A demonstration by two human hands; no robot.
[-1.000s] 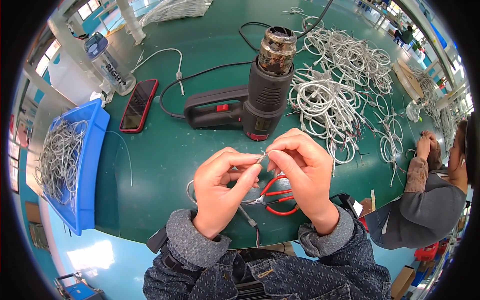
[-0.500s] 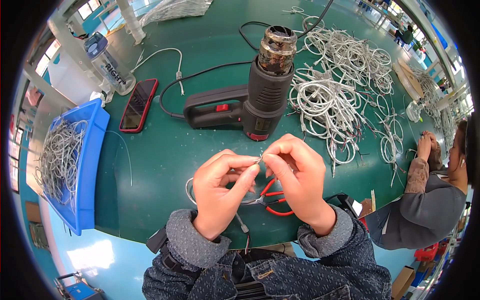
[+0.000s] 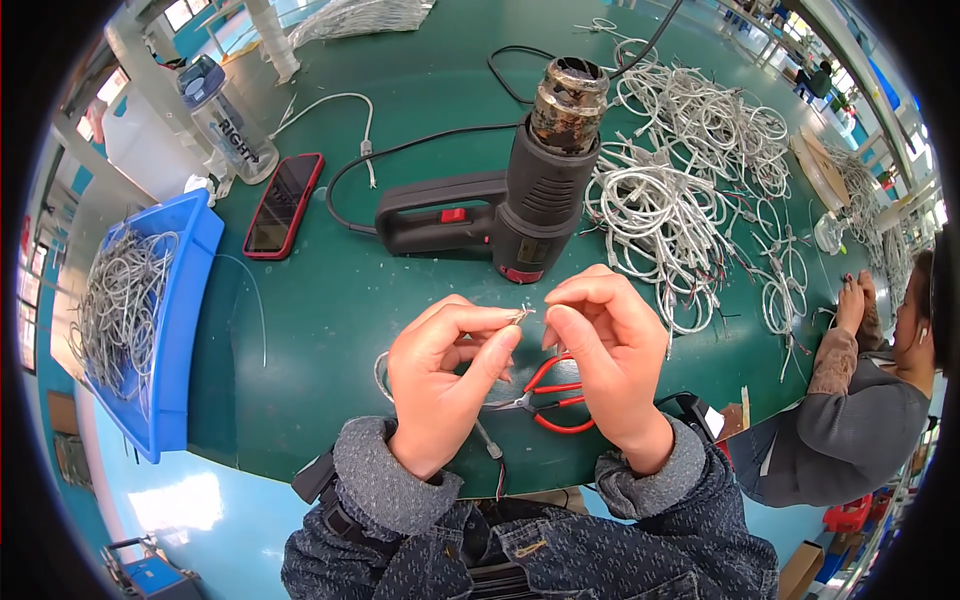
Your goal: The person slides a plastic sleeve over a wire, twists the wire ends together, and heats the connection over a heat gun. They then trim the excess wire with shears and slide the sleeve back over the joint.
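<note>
My left hand (image 3: 445,375) pinches the stripped end of a thin grey cable (image 3: 380,376) between thumb and forefinger; fine wire ends (image 3: 526,312) stick out past the fingertips. The cable loops down behind that hand, and a small grey sleeve (image 3: 494,451) with thin coloured wires shows near the table edge, below the wrist. Just right of the wire ends, a small gap away, my right hand (image 3: 610,360) has its thumb and forefinger drawn together; anything between them is too small to make out. Red-handled pliers (image 3: 560,428) lie on the table, partly behind my right hand.
A black heat gun (image 3: 540,190) stands nozzle up beyond my hands. Coiled white cables (image 3: 660,215) are heaped to its right. At left are a blue bin (image 3: 190,340) of cables, a red-cased phone (image 3: 284,205) and a bottle (image 3: 228,125). A co-worker (image 3: 860,430) sits at right.
My right fingers have come away from the wire ends and moved a little right, leaving a gap. My left hand keeps its pinch in nearly the same place.
</note>
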